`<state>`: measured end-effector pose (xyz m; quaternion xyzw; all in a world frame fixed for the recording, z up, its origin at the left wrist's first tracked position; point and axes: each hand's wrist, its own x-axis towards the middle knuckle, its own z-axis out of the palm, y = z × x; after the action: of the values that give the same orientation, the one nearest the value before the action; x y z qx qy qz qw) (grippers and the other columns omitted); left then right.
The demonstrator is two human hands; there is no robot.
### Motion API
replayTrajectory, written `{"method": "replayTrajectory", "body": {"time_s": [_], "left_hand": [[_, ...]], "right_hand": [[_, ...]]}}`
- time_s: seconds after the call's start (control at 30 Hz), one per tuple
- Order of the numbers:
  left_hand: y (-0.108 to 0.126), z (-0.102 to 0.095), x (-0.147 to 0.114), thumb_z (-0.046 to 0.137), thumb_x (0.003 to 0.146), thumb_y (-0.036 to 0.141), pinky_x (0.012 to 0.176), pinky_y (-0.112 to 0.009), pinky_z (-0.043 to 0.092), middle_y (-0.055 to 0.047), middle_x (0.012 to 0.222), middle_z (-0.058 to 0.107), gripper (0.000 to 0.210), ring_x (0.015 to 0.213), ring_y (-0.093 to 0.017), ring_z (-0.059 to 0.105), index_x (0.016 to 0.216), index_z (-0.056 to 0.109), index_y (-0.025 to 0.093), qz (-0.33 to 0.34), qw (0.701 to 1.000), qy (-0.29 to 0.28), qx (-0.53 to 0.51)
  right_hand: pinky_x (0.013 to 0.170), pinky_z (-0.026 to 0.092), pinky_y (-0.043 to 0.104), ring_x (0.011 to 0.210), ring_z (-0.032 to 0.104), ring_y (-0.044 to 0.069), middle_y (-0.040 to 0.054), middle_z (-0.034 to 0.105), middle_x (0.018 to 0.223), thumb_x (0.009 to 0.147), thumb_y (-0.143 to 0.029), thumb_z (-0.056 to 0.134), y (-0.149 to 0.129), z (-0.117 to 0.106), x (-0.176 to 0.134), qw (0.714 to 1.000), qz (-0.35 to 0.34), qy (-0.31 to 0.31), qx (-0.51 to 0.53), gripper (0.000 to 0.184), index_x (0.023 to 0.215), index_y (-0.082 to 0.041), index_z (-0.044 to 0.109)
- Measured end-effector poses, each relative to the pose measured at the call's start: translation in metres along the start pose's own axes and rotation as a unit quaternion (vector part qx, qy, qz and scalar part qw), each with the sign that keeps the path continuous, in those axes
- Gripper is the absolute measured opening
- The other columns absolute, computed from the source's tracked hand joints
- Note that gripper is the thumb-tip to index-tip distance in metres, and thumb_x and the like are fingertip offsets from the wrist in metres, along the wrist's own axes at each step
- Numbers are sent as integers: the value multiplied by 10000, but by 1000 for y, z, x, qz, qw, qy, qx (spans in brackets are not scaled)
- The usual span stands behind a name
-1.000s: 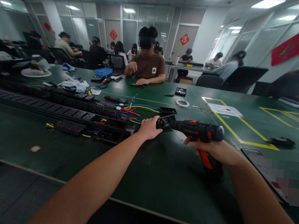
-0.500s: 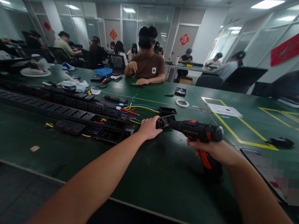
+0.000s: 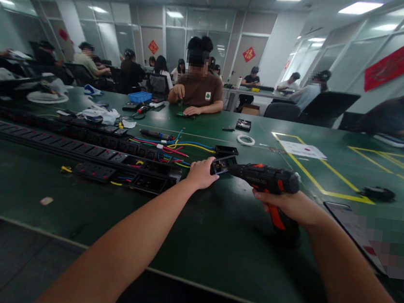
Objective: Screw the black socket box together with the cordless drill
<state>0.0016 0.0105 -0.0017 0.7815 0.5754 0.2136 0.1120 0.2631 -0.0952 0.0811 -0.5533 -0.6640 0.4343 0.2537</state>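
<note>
My left hand [image 3: 201, 173] is closed on the near left side of a small black open housing [image 3: 227, 163] and tilts it on the table. In my right hand [image 3: 287, 205] is a black and orange cordless drill [image 3: 262, 178], lying level with its tip pointing left into the housing. Whether the bit touches a screw inside is too dark to tell. Coloured wires [image 3: 184, 145] in blue, yellow and red run behind my left hand from the black socket strips. Just behind the held housing lies a second black frame [image 3: 227, 150].
Long black power strips [image 3: 60, 142] cover the left of the green table [image 3: 191, 247]. A short socket piece [image 3: 93, 172] lies before them. At the right are a phone [image 3: 355, 234] and a dark object [image 3: 378, 193]. Across the table a person [image 3: 201, 90] works with a small tool.
The drill and both hands stay almost in the same place. The view has shifted very slightly; nothing has been picked up or let go.
</note>
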Motion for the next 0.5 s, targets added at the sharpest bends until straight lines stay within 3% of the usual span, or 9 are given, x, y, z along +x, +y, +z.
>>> {"method": "replayTrajectory", "body": {"time_s": [0.5], "left_hand": [[2, -3, -2, 720, 890, 443, 1119, -465, 417, -113, 1387, 675, 666, 1290, -327, 622, 1478, 463, 265, 7, 1000, 0, -7]], "right_hand": [[540, 468, 300, 582, 587, 183, -6, 642, 618, 714, -541, 838, -5, 2, -1, 1000, 0, -10, -5, 429, 940, -204, 697]]}}
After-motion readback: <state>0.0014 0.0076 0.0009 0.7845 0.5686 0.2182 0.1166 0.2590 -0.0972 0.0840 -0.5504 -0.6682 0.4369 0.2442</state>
